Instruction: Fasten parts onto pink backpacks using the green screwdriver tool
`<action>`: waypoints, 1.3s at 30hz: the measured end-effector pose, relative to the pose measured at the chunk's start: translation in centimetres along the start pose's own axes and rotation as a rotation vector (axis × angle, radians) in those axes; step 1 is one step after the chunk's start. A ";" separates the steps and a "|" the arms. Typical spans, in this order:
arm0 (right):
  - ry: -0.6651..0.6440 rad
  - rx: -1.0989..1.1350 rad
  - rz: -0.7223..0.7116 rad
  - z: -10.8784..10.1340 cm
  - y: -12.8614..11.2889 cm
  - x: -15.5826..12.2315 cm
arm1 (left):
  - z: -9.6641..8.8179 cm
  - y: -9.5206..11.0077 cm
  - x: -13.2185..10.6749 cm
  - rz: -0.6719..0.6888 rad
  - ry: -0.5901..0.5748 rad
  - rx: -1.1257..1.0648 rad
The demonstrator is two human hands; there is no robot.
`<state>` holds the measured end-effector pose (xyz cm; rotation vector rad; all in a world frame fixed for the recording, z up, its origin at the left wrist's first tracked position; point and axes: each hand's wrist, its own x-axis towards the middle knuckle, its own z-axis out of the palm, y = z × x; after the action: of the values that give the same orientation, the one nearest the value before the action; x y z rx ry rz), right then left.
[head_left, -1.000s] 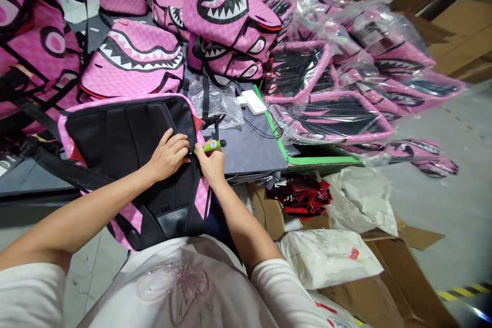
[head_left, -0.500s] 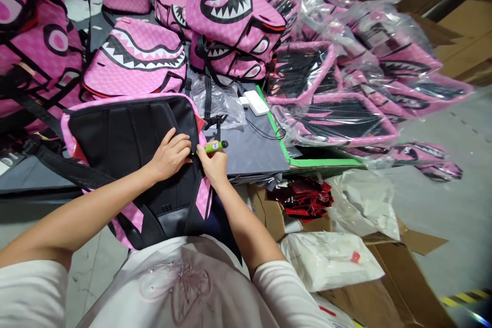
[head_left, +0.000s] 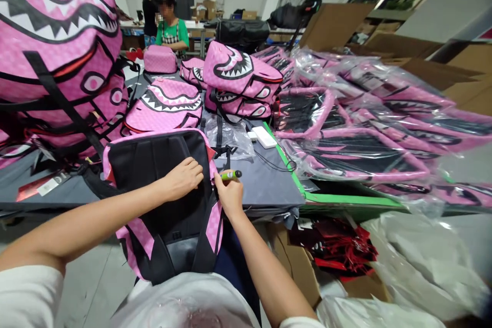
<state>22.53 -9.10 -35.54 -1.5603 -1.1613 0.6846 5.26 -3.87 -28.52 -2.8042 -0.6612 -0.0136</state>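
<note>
A pink backpack point(head_left: 161, 136) with a black padded back panel leans at the table edge against my body, its back facing up. My left hand point(head_left: 186, 180) lies on that panel near its right edge, fingers slightly bent. Between the fingers of my right hand point(head_left: 230, 195) is a green marker pen point(head_left: 231, 175) with a dark end sticking out to the right. This hand rests against the backpack's right side; the pen's other end is hidden there. Black shoulder straps point(head_left: 202, 251) with pink patches hang down both sides.
Pink shark-mouth backpacks point(head_left: 165, 105) stand behind and are stacked at left point(head_left: 57, 15). Plastic-wrapped ones point(head_left: 369, 151) lie at right. A white box-like device point(head_left: 264, 137) with a cable sits on the grey table point(head_left: 265, 179). Below is a carton of red items point(head_left: 342, 246). A person point(head_left: 172, 31) stands beyond.
The head view has tilted up, bringing the far room and a person into sight. Both hands stay at the backpack's right edge, with the marker pen still in my right hand.
</note>
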 end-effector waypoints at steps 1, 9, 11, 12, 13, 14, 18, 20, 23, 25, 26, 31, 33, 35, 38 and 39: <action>-0.025 0.075 0.013 -0.3 -0.4 -0.4 | -1.0 -0.3 0.0 0.038 -0.055 0.043; -0.266 0.608 0.120 -2.9 -5.0 -4.6 | -9.9 -1.5 -3.3 -0.082 -0.163 0.019; -0.309 0.664 0.059 -4.7 -7.0 -4.8 | -13.0 -0.7 -4.2 -0.134 -0.097 -0.002; -0.313 0.676 0.000 -5.7 -8.1 -4.6 | -14.5 -0.1 -4.4 -0.171 -0.064 -0.008; -0.313 0.675 -0.067 -6.6 -9.1 -4.3 | -15.8 0.4 -4.6 -0.217 -0.035 -0.020; -0.311 0.669 -0.128 -7.5 -10.0 -3.9 | -16.7 0.9 -4.6 -0.272 -0.012 -0.042; -0.292 0.578 -0.243 -8.2 -10.4 -2.3 | -15.5 2.0 -4.3 -0.491 -0.060 -0.265; -0.275 0.444 -0.285 -7.0 -8.4 -2.0 | -12.3 1.9 -4.3 -0.544 -0.166 -0.378; -0.255 0.214 -0.349 -4.9 -4.0 -2.1 | -7.2 1.2 -4.5 -0.534 -0.346 -0.371; -0.186 0.082 -0.365 -4.2 -1.8 -2.5 | -5.1 0.8 -5.0 -0.513 -0.411 -0.339; -0.143 0.029 -0.392 -4.0 -1.3 -2.8 | -4.6 0.7 -5.5 -0.503 -0.416 -0.334; -0.139 0.006 -0.796 -1.9 -2.7 -4.0 | -5.0 1.0 -7.8 -0.463 -0.276 -0.334; -0.197 0.018 -0.894 -0.1 -3.3 -4.5 | -5.4 0.8 -8.4 -0.533 -0.108 -0.306; -0.224 -0.014 -0.902 1.5 -3.3 -5.1 | -5.6 0.2 -8.6 -0.615 0.015 -0.257; -0.241 -0.093 -0.861 3.1 -2.7 -5.4 | -5.2 -1.3 -7.9 -0.643 -0.102 -0.302; -0.255 -0.120 -0.846 3.4 -2.6 -5.4 | -4.9 -1.8 -7.5 -0.637 -0.177 -0.324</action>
<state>16.76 -12.76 -34.86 -0.9321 -1.9044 0.2405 -2.00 -6.83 -23.90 -2.7656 -1.7022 0.0078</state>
